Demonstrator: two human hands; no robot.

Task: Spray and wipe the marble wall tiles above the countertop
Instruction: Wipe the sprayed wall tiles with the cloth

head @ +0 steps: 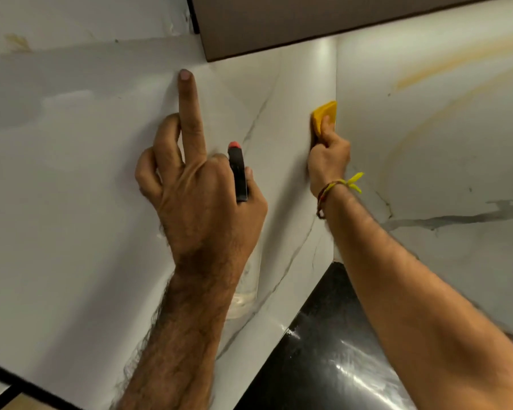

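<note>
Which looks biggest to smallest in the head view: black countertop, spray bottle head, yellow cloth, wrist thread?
1. Black countertop, by far the largest.
2. Spray bottle head and yellow cloth: their visible parts look alike, each partly hidden by the hands, so no ranking.
3. Wrist thread, smallest.

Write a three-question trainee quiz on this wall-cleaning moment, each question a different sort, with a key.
1. True or false: the right hand presses a yellow cloth against the marble wall tiles by the corner.
2. Which hand holds the spray bottle? A. left B. right C. neither
3. Fill in: the left hand has one finger pointing ____.

Key: 1 true; 2 A; 3 upward
</note>
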